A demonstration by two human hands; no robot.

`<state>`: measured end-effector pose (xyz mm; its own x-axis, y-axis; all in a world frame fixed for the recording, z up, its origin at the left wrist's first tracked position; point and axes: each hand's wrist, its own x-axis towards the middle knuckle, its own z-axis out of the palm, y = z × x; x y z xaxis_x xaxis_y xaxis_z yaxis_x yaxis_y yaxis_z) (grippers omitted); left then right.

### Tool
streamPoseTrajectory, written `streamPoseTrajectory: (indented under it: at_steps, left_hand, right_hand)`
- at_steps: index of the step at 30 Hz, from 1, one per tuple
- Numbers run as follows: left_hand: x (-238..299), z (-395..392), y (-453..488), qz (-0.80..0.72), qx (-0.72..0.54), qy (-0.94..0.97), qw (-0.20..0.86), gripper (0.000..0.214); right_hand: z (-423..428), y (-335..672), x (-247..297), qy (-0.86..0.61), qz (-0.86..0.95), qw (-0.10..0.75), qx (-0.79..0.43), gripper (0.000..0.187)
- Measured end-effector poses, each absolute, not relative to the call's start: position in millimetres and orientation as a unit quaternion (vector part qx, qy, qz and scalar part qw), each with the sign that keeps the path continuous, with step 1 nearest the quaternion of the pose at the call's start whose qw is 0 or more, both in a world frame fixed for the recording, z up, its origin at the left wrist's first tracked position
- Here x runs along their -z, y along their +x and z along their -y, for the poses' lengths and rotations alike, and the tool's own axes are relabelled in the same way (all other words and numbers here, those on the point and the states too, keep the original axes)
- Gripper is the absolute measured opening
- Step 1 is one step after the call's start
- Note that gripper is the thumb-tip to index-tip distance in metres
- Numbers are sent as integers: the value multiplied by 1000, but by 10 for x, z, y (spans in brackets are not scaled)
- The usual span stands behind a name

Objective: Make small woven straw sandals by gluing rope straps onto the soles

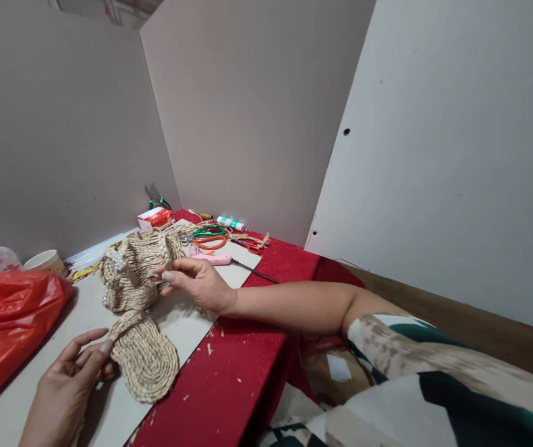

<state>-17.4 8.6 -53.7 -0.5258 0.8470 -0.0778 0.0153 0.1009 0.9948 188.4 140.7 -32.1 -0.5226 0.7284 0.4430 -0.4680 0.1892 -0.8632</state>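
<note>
My left hand (68,379) pinches the edge of a flat, coiled woven straw sole (147,357) between thumb and fingers. The sole lies tilted, its rounded end toward the table's front edge. Beyond it sits a group of woven straw slippers (140,264), trimmed with pearly beads (118,261). At the right side of these slippers is my right hand (198,284), its thumb and fingertips drawn together. Whatever is between those fingertips is too small to make out.
A white board (5,397) lies on the red-covered table (210,385). Behind the slippers are scissors (210,236), a pink glue gun (214,259) with a black cord, a glue stick (230,223) and pliers (157,197). A red plastic bag (10,323) is at left. Grey partitions (257,112) surround the table.
</note>
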Motion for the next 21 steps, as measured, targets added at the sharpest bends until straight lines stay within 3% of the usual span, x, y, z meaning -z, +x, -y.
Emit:
streamPoseTrajectory:
  at_steps: [21]
  left_hand:
    - [467, -63, -133, -679, -564, 317, 346, 75]
  right_hand:
    - [-1426, 1925, 384, -90, 607, 510, -603, 33]
